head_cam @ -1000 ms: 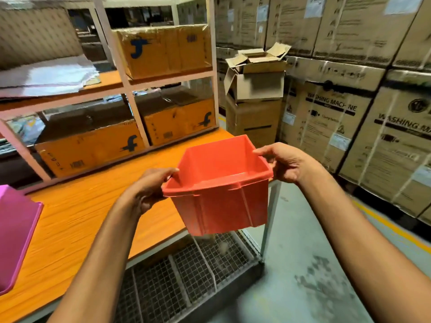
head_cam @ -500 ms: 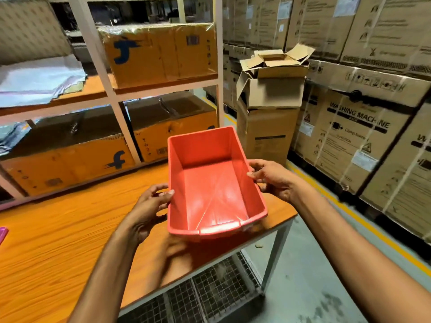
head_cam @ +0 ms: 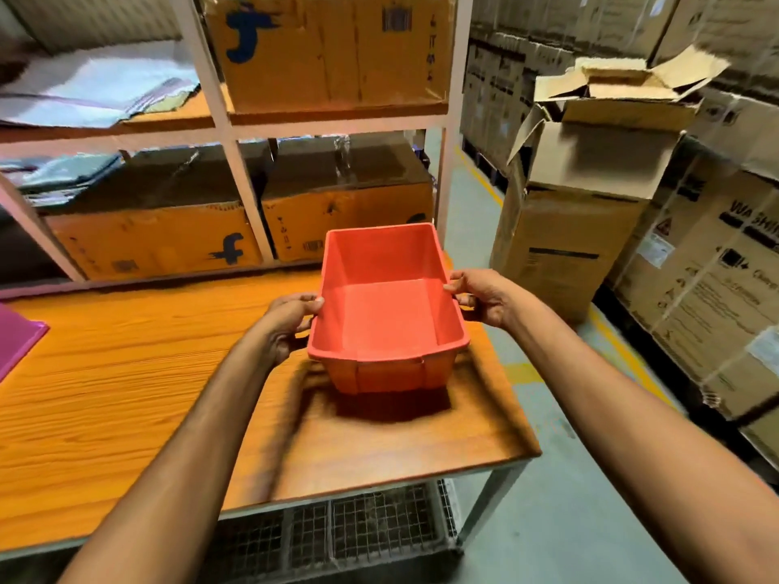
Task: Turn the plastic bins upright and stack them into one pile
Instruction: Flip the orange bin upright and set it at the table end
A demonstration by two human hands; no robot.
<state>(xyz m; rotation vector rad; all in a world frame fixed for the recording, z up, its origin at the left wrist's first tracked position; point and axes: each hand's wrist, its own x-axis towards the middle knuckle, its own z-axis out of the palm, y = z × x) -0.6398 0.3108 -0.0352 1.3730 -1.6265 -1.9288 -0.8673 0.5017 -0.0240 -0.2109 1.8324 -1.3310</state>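
An empty red plastic bin (head_cam: 388, 314) stands upright, open side up, on or just above the right part of the orange wooden table (head_cam: 126, 394); its shadow lies right under it. My left hand (head_cam: 291, 322) grips the bin's left rim and my right hand (head_cam: 480, 295) grips its right rim, thumbs over the edge. A corner of a pink bin (head_cam: 17, 335) shows at the table's far left edge; most of it is out of frame.
A white shelf rack (head_cam: 236, 162) with orange cardboard boxes (head_cam: 160, 242) stands behind the table. An open brown carton (head_cam: 590, 162) and stacked washing-machine cartons (head_cam: 716, 267) line the right aisle. A wire mesh shelf (head_cam: 358, 528) sits under the table.
The red bin came from beyond the table's right edge onto the table and went from tilted to level and lower. Both hands stayed on its rims. The view shifted right, then left.
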